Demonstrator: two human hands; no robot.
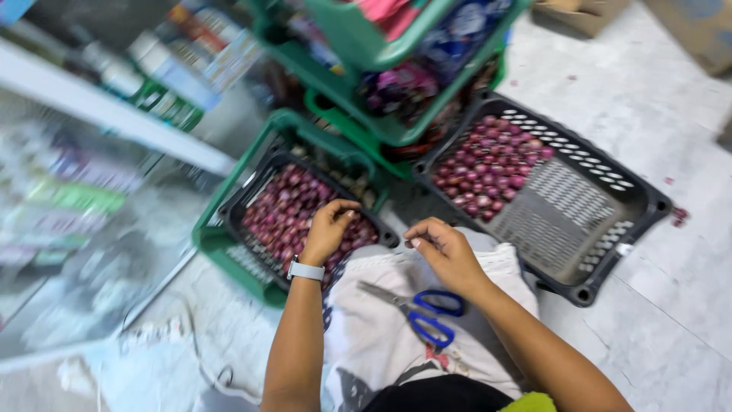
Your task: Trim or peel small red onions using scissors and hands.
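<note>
While two black slotted plastic baskets stand on the pale floor [671, 305], the near basket [236, 200] is full of small purple-red shallots [286, 214] and the far basket [610, 229] is only half covered with them. The left hand [329, 229] reaches into the near basket, fingers curled onto the shallots. The right hand [446, 252] pinches something too small to identify. One pair of blue-handled scissors [423, 309] lies on the lap cloth [374, 336].

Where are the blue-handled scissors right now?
In the head view, the blue-handled scissors lie on the white cloth over the person's lap, just below the right hand.
</note>
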